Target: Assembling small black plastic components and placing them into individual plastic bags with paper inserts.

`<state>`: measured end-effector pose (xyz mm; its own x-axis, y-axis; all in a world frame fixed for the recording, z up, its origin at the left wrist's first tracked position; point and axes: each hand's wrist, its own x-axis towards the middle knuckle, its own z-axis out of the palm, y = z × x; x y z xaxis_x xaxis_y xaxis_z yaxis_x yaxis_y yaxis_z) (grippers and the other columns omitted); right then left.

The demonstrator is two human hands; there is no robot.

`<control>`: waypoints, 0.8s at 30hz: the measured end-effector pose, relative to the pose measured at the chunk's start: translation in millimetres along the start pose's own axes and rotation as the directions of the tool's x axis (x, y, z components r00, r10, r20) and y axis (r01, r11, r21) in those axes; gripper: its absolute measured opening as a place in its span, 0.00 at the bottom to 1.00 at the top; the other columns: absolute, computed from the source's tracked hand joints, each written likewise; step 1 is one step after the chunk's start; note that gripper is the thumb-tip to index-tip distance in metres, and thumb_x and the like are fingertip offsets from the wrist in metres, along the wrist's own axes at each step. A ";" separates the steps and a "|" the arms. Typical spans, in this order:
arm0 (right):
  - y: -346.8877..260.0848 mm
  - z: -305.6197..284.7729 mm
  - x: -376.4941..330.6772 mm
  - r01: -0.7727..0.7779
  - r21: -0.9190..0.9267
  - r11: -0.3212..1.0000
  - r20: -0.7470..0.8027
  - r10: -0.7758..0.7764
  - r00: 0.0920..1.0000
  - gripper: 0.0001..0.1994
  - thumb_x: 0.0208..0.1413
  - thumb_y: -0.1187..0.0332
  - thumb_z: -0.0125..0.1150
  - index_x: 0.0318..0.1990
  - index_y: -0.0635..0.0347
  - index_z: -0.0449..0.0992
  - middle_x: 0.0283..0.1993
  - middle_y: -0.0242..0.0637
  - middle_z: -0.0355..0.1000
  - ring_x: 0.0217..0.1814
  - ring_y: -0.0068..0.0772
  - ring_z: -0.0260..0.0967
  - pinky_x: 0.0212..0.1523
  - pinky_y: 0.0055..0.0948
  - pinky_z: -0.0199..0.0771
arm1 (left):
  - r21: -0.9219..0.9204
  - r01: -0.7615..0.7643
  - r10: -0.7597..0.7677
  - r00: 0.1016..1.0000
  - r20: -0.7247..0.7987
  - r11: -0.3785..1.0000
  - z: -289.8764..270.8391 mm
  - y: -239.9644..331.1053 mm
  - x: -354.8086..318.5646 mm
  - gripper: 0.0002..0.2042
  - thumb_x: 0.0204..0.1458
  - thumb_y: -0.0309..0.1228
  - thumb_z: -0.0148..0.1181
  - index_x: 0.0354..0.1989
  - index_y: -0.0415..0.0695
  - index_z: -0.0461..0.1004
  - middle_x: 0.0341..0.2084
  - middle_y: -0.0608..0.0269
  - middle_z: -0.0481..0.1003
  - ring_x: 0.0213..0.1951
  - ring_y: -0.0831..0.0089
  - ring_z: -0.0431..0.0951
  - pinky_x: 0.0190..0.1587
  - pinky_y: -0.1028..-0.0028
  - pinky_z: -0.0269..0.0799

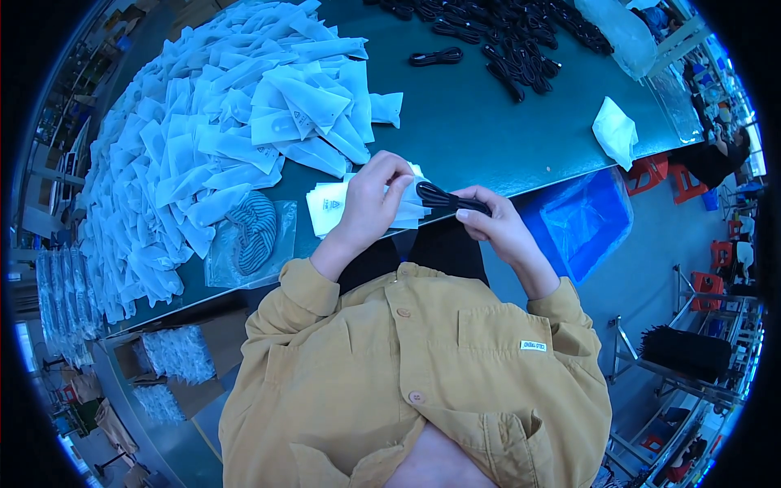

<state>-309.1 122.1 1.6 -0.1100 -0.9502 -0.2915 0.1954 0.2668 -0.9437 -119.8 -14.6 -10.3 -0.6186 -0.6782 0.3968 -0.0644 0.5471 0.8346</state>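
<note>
My right hand [498, 223] grips a folded bundle of black cable [447, 198] between thumb and fingers, its looped end pointing left. Close to that end, my left hand [376, 199] is closed in a pinch at the edge of a white bag [404, 213]; the fingertips partly hide the grip. Beneath the left hand lies a small stack of flat white bags [327, 207] at the table's near edge. The cable's looped end is beside the bag's edge; whether it has entered the bag cannot be made out.
A large heap of filled white bags [187, 122] covers the table's left. More black cable bundles [521, 57] lie at the back, with one loose bundle [436, 57] nearer. A striped item in a clear bag [254, 233] sits left; a lined blue bin [582, 228] stands right, below the table.
</note>
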 end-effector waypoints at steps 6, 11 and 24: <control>0.0 -4.0 3.1 -0.094 -0.036 0.995 -0.022 0.093 0.995 0.14 0.59 0.66 0.62 0.47 0.65 0.74 0.23 0.25 0.62 0.20 0.12 0.52 0.20 0.16 0.48 | 0.093 -0.195 0.188 0.979 0.080 0.976 1.0 0.8 0.8 0.02 0.53 0.21 0.58 0.32 0.38 0.72 0.33 0.58 0.73 0.35 0.64 0.73 0.36 0.71 0.70; 8.6 -21.9 10.3 -0.282 0.160 0.946 0.132 0.263 0.956 0.12 0.57 0.67 0.64 0.45 0.63 0.76 0.25 0.29 0.65 0.23 0.16 0.60 0.22 0.17 0.55 | 0.161 -0.341 0.318 0.936 0.152 0.926 -2.1 8.3 1.9 0.02 0.53 0.22 0.59 0.31 0.39 0.72 0.34 0.59 0.73 0.38 0.63 0.72 0.37 0.70 0.70; -27.6 23.0 9.1 0.501 -0.743 0.445 0.116 -0.651 0.750 0.17 0.49 0.77 0.67 0.48 0.61 0.75 0.35 0.39 0.69 0.34 0.29 0.70 0.30 0.28 0.70 | 0.088 -0.185 0.183 0.983 0.031 0.979 -7.9 13.6 10.7 0.03 0.52 0.22 0.60 0.31 0.40 0.71 0.35 0.59 0.73 0.40 0.62 0.72 0.42 0.68 0.68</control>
<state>-293.1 102.3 28.5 -0.0965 -0.9053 0.4137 -0.6919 -0.2378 -0.6817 -121.1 -18.3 8.3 -0.6435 -0.5515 0.5308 -0.0177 0.7040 0.7100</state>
